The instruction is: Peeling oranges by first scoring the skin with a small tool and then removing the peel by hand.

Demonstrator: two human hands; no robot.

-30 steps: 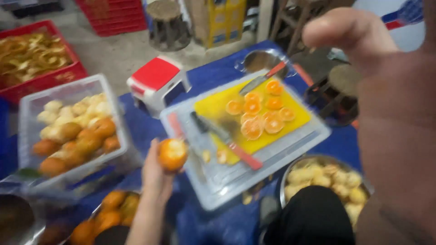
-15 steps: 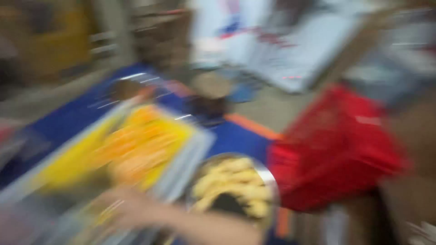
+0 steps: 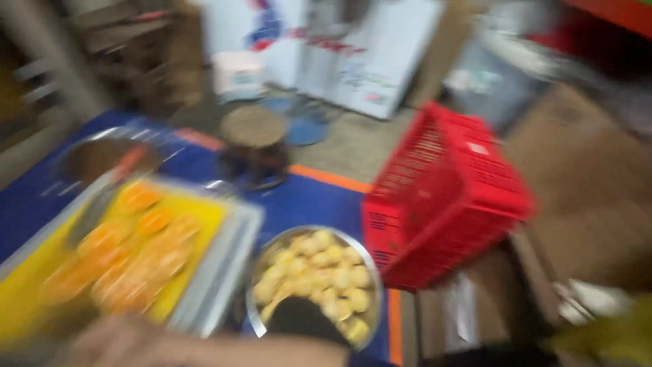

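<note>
The picture is badly blurred. A bare forearm lies along the bottom edge and ends in what I take for my left hand, at the near edge of a clear tray. Whether it holds anything is too smeared to tell. The tray carries a yellow cutting board with several orange halves and a knife. Right of the tray stands a metal bowl full of pale peeled fruit pieces. My right hand is out of view.
A red plastic basket stands tilted right of the bowl. A round wooden stool and a second metal bowl sit at the far side of the blue mat. Cardboard boxes lie at right, white panels behind.
The view has swung to the right. The tray slid to the left and the red basket came into sight. The raised right hand and the orange in my left hand are no longer seen.
</note>
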